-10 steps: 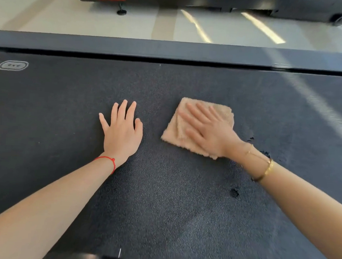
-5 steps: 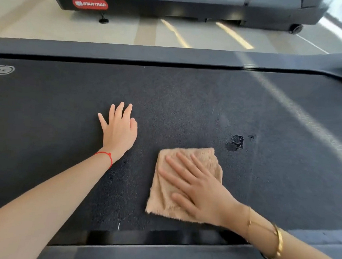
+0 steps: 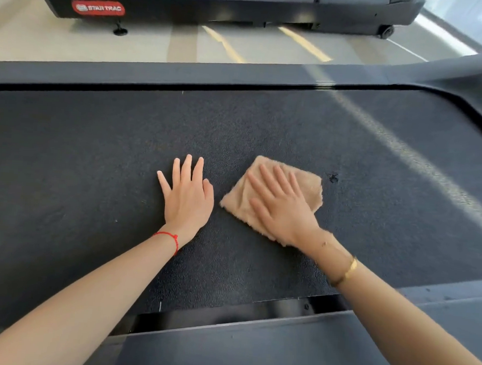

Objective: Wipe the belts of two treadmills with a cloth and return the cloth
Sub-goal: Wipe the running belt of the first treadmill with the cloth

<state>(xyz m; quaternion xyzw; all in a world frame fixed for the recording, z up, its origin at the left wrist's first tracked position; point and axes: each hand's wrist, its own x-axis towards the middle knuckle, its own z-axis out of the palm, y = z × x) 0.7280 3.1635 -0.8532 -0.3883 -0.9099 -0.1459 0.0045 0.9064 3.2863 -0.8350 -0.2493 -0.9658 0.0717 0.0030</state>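
R hand (image 3: 284, 209) flat, fingers spread, pressing cloth (image 3: 306, 185) mid-belt (image 3: 265, 127) | L hand (image 3: 187, 196) flat, bare, just beside, holding nothing | cloth looks soft, light, fluffy (prob. bunches under drag) – keep your palm centred; to lift, pinch an edge/corner | dark spot (image 3: 333, 177) near its far-R corner.

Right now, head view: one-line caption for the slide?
Right hand presses a tan cloth flat on the treadmill belt; left hand rests open beside it.
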